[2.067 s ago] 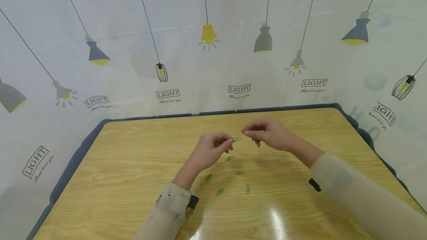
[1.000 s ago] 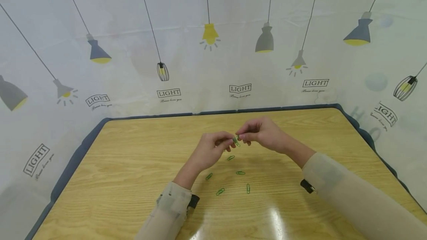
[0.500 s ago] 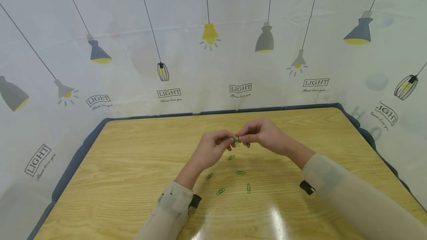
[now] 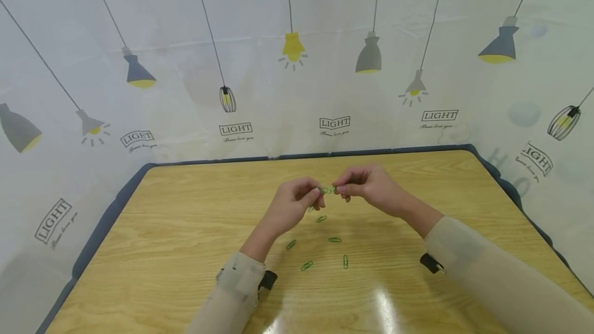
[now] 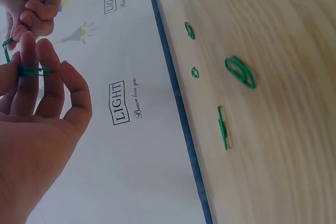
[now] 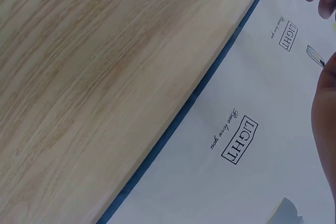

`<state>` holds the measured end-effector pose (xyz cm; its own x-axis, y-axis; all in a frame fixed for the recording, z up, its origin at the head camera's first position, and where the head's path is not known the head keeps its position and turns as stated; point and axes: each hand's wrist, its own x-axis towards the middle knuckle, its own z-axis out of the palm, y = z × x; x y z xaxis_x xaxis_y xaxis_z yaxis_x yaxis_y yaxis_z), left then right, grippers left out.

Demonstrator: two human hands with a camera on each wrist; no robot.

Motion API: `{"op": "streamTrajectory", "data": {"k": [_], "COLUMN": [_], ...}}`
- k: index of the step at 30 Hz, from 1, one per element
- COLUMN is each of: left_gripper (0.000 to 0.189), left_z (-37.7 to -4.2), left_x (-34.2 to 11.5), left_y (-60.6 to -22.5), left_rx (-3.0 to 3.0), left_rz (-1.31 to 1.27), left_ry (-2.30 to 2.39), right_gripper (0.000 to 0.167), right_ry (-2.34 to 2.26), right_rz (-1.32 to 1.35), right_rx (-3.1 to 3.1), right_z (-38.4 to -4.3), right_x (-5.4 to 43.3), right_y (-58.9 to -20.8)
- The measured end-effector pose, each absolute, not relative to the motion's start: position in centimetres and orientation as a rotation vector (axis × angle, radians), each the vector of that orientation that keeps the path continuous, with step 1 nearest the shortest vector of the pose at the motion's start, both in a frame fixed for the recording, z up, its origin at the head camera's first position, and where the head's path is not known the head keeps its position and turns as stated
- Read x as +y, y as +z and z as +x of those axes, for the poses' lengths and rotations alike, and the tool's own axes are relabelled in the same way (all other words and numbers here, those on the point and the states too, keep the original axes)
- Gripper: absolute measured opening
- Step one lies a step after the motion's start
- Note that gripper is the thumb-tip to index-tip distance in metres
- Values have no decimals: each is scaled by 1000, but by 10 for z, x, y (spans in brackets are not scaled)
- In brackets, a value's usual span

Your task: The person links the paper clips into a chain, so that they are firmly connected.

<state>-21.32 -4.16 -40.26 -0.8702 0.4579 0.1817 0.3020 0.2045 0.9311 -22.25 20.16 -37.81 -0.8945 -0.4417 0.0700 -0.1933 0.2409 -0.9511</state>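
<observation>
My left hand point(image 4: 290, 206) and right hand point(image 4: 373, 188) face each other over the far middle of the table, fingertips a short gap apart. Thin green paper clips point(image 4: 329, 190) stretch in a line across that gap, pinched at each end between thumb and forefinger. In the left wrist view, one green paper clip point(image 5: 34, 71) lies across the left fingers, and another paper clip point(image 5: 6, 52) runs up to the right fingertips. Just below the left fingers, part of a green clip point(image 4: 311, 209) shows. The right wrist view catches only the edge of the right hand point(image 6: 325, 114).
Several loose green paper clips lie scattered on the wooden table point(image 4: 185, 251), among them one paper clip point(image 4: 345, 262) near the front and another paper clip point(image 4: 291, 245) to the left. A dark blue edge point(image 4: 301, 157) borders the table before a lamp-printed backdrop point(image 4: 278, 97).
The right hand has come left to meet the left hand. In the last half second both have drawn slightly apart, and the clips between them now lie nearly level instead of hanging down.
</observation>
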Motion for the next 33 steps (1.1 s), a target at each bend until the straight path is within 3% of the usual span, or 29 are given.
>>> {"op": "streamTrajectory", "data": {"k": [17, 33], "left_gripper": [30, 24], "left_z": [-211, -212], "left_x": [-39, -38], "left_y": [-398, -399], "left_rx": [2221, 2407], "left_rz": [825, 845], "left_ry": [1682, 1709], "right_gripper": [18, 17], "right_ry": [-1878, -1816], "right_rz": [-522, -543], "right_rx": [2300, 2345], "right_z": [-216, -215], "right_x": [190, 189], "right_y": [-370, -374]}}
